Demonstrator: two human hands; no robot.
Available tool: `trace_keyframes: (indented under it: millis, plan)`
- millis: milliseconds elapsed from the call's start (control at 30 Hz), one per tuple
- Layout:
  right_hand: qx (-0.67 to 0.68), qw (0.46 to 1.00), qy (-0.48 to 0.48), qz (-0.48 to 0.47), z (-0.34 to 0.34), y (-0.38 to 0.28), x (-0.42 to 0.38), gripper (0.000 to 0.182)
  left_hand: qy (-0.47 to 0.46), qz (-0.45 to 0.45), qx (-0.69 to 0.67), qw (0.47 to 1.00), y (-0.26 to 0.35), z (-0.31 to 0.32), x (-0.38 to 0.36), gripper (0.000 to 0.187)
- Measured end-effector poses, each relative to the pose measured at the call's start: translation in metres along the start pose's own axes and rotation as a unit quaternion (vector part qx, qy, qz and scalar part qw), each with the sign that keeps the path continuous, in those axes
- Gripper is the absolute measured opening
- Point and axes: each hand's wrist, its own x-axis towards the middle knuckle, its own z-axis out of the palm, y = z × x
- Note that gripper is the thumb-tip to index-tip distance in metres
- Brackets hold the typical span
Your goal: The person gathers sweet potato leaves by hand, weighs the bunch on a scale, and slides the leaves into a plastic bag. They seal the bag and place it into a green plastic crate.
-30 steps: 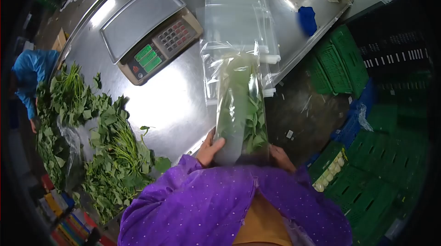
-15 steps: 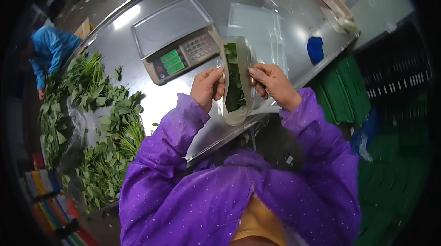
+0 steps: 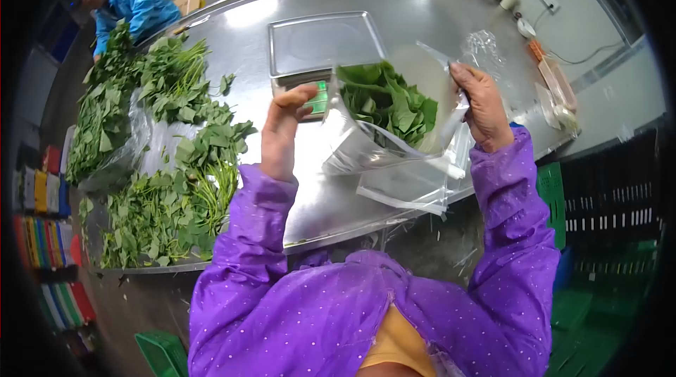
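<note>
A clear plastic bag (image 3: 352,145) with leafy greens (image 3: 391,106) inside hangs tilted over the metal table, its mouth toward the right. My right hand (image 3: 482,102) pinches the bag's upper right edge between thumb and fingers. To the left of the bag, my left hand (image 3: 285,123) is raised and slightly blurred, fingers apart and holding nothing. Behind the bag and my left hand stands a scale with a metal tray (image 3: 324,42); its green display (image 3: 318,97) is partly hidden. Flat clear bags (image 3: 405,197) lie beneath, near the table's front edge.
Heaps of leafy stems (image 3: 169,215) cover the table's left side, around a clear plastic sheet (image 3: 158,145). A co-worker in blue (image 3: 141,4) bends at the far left corner. Crumpled plastic (image 3: 484,49) lies at the back right. Green crates (image 3: 551,197) stand at the right.
My left hand has let go of the bag and moved left. My right hand has moved up and right with the bag, which now tilts and shows more leaves. The view has shifted.
</note>
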Motion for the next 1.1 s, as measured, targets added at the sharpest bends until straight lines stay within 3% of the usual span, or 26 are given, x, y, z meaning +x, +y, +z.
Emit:
trace_keyframes:
  millis: [33,67,100,167,233,300,367,433,467,600,700,800,833,867,900,933,967,1000,1033,1067,1100]
  plan:
    - [-0.081,0.997,0.014,-0.009,0.003,0.006,0.011,0.029,0.007,0.034,0.070,0.997,-0.023,-0.017,0.000,0.063]
    - [-0.147,0.989,0.018,0.013,0.013,0.010,0.015,0.029,-0.061,0.022,0.196,0.979,-0.051,-0.037,-0.014,0.088]
    - [-0.191,0.980,-0.059,-0.002,0.007,0.021,0.026,0.029,-0.126,0.004,0.315,0.941,-0.071,-0.053,-0.032,0.114]
    - [-0.345,0.931,0.000,-0.116,0.023,0.005,0.028,0.026,-0.101,0.002,0.318,0.943,-0.088,-0.033,-0.043,0.127]
    - [-0.479,0.795,0.047,-0.369,0.048,-0.023,0.029,0.023,-0.070,0.018,0.317,0.946,-0.087,-0.025,-0.040,0.123]
    - [-0.511,0.755,-0.038,-0.411,0.068,-0.034,0.032,0.020,-0.063,0.059,0.334,0.939,-0.088,-0.021,-0.034,0.122]
    - [-0.446,0.834,-0.230,-0.229,0.080,-0.034,0.022,0.018,-0.053,0.072,0.339,0.937,-0.090,-0.019,-0.030,0.118]
    - [-0.414,0.844,-0.341,0.014,0.082,-0.039,0.021,0.020,-0.042,0.064,0.327,0.942,-0.091,-0.020,-0.024,0.116]
    - [-0.370,0.861,-0.349,0.015,0.082,-0.040,0.019,0.022,-0.038,0.062,0.326,0.942,-0.092,-0.020,-0.021,0.115]
    - [-0.380,0.870,-0.314,0.020,0.087,-0.035,0.018,0.018,-0.042,0.056,0.322,0.944,-0.098,-0.024,-0.012,0.115]
    - [-0.598,0.754,-0.269,-0.038,0.094,-0.037,0.023,0.012,-0.059,0.058,0.331,0.940,-0.101,-0.026,-0.008,0.117]
    - [-0.583,0.763,-0.228,-0.161,0.102,-0.049,0.019,0.007,-0.087,0.091,0.333,0.934,-0.105,-0.032,-0.004,0.119]
    - [-0.549,0.795,-0.181,-0.186,0.109,-0.071,0.015,0.009,-0.083,0.085,0.309,0.944,-0.102,-0.035,-0.003,0.119]
    - [-0.614,0.749,-0.099,-0.229,0.103,-0.091,0.010,0.013,-0.077,0.078,0.285,0.952,-0.096,-0.036,-0.001,0.119]
    - [-0.499,0.836,-0.018,-0.226,0.111,-0.108,0.002,0.013,-0.073,0.069,0.260,0.960,-0.089,-0.038,-0.001,0.119]
    - [-0.437,0.858,0.031,-0.266,0.112,-0.115,0.000,0.013,-0.072,0.038,0.243,0.967,-0.083,-0.041,-0.001,0.118]
    - [-0.502,0.776,0.082,-0.373,0.089,-0.117,0.004,0.017,-0.083,0.026,0.227,0.970,-0.084,-0.044,-0.002,0.117]
    - [-0.657,0.605,0.071,-0.444,0.081,-0.149,0.014,0.017,-0.095,0.015,0.210,0.973,-0.085,-0.046,-0.002,0.116]
    - [-0.750,0.394,0.093,-0.523,0.073,-0.181,0.023,0.020,-0.104,0.003,0.190,0.976,-0.086,-0.047,-0.005,0.115]
    - [-0.772,0.252,0.104,-0.574,0.084,-0.221,0.034,0.028,-0.093,-0.009,0.200,0.975,-0.086,-0.049,-0.010,0.110]
    - [-0.757,0.115,0.243,-0.595,0.049,-0.259,0.040,0.029,-0.099,-0.031,0.195,0.975,-0.089,-0.052,-0.016,0.108]
